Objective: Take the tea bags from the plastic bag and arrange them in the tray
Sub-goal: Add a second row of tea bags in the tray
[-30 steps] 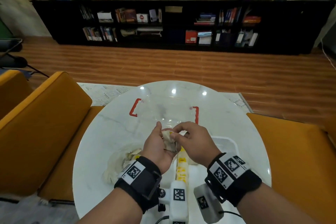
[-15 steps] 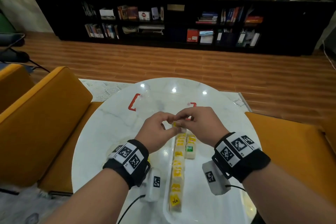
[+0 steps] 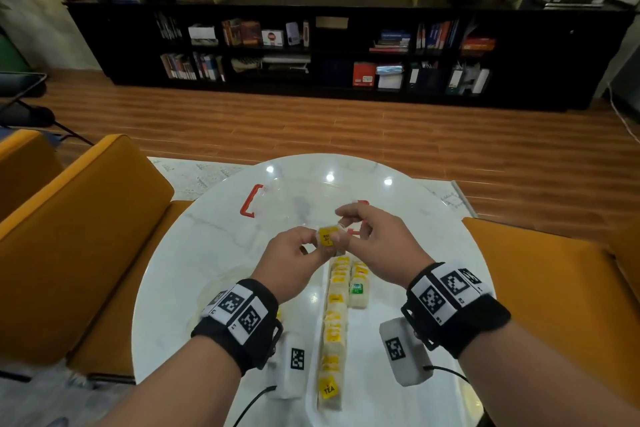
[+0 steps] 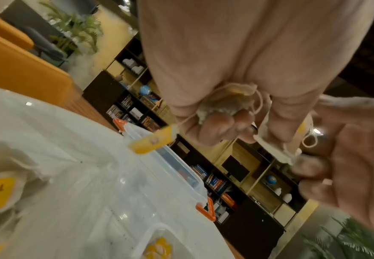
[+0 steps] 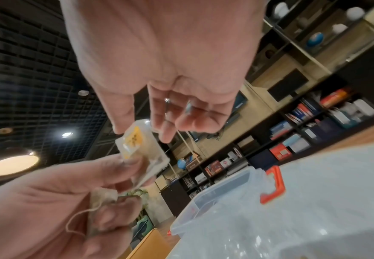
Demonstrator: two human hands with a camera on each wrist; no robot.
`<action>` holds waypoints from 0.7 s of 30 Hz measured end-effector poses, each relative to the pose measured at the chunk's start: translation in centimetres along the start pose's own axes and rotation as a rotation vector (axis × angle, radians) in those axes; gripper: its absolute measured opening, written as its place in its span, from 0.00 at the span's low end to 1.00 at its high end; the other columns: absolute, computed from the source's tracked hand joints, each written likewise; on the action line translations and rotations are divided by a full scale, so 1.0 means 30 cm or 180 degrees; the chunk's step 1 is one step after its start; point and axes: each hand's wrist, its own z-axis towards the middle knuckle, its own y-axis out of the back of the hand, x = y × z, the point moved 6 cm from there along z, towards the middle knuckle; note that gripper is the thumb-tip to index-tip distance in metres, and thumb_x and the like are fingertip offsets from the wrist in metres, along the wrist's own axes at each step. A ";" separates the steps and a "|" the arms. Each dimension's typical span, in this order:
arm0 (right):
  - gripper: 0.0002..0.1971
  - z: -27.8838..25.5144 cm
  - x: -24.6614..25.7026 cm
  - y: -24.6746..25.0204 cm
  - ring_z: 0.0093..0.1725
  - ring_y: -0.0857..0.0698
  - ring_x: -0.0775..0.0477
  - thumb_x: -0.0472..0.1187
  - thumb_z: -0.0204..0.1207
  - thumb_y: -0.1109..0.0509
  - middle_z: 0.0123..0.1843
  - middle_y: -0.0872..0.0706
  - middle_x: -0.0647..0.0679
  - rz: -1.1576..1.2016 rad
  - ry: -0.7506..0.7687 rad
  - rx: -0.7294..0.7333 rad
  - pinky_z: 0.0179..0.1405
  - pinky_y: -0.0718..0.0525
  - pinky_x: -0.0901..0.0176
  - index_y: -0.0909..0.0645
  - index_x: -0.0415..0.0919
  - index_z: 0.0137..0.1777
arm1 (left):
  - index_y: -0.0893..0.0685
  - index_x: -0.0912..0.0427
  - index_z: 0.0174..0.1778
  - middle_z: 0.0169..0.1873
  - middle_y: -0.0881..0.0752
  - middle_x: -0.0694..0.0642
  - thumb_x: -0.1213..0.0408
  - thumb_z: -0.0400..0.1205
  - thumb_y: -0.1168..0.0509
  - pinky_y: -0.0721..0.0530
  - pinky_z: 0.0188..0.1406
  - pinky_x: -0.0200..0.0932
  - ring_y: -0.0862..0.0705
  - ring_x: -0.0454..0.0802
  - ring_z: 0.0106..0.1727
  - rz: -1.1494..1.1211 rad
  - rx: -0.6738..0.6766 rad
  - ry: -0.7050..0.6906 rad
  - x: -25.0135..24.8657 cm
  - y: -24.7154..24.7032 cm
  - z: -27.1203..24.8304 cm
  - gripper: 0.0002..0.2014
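With my left hand and right hand both pinching the yellow-tagged paper tea bag, I should ease its string free before lowering it into the white tray just below my grip.

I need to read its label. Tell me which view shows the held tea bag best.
The head view: the tea bag shows its yellow label face-on, pinched between the left hand and the right hand. The right wrist view shows it tilted and blurred; the left wrist view shows mostly its edge.

Light: dim, warm; ceiling lamp glows overhead.
Glare: three bright spots on the marble table.
Blur: both wrist views smeared, close fingers soft.
Edges: head view bends outward; corners dark.
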 end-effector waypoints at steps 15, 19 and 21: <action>0.06 -0.152 -0.546 -0.083 0.29 0.21 0.53 0.42 0.81 0.32 0.28 0.19 0.56 0.0329 -0.1716 -0.0158 0.34 0.23 0.59 0.19 0.44 0.42 | 0.16 0.50 0.38 0.37 0.14 0.48 0.57 0.80 0.30 0.21 0.35 0.36 0.17 0.45 0.39 0.0731 0.0221 0.1233 0.309 -0.159 0.007 0.06; 0.04 -0.176 -0.654 -0.170 0.30 0.19 0.51 0.44 0.80 0.31 0.35 0.15 0.52 0.0247 -0.2047 -0.0063 0.34 0.22 0.58 0.18 0.46 0.47 | 0.16 0.49 0.37 0.37 0.14 0.45 0.55 0.79 0.30 0.23 0.40 0.36 0.17 0.42 0.40 0.0924 0.0310 0.1305 0.365 -0.193 -0.001 0.07; 0.03 -0.168 -0.686 -0.210 0.33 0.19 0.50 0.46 0.79 0.30 0.40 0.13 0.49 0.0164 -0.2126 -0.0020 0.38 0.19 0.56 0.19 0.48 0.47 | 0.17 0.49 0.37 0.37 0.14 0.45 0.54 0.79 0.30 0.25 0.39 0.34 0.18 0.40 0.40 0.0997 0.0324 0.1300 0.379 -0.196 -0.001 0.07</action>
